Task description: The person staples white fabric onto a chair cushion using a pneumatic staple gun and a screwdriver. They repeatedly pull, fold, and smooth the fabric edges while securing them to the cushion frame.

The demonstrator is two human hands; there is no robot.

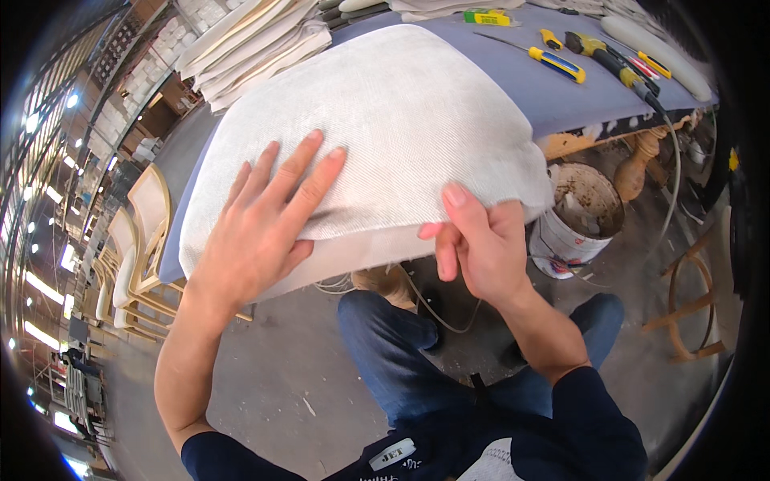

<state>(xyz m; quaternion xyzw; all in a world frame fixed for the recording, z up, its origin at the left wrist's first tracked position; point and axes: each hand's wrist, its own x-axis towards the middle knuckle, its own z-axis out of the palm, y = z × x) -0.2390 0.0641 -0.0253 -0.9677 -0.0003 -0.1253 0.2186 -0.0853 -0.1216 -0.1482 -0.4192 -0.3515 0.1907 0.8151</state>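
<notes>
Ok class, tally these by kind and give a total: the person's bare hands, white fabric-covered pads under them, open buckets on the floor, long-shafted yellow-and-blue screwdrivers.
Hands: 2 (left hand, right hand)
White pad: 1
Open bucket: 1
Long-shafted screwdriver: 1
Total: 5

Two hands (261, 228) and one cushion (393, 120) show. Near the far edge of the table (553, 108) are at least two cloth stacks (257, 52) and one packet (487, 18); toward its right edge, one long screwdriver (559, 66) and one corded tool (603, 56). Below the near edge: one bucket (565, 240), one turned leg (639, 164). Past the left edge: at least three chairs (151, 200), overlapping.
</notes>
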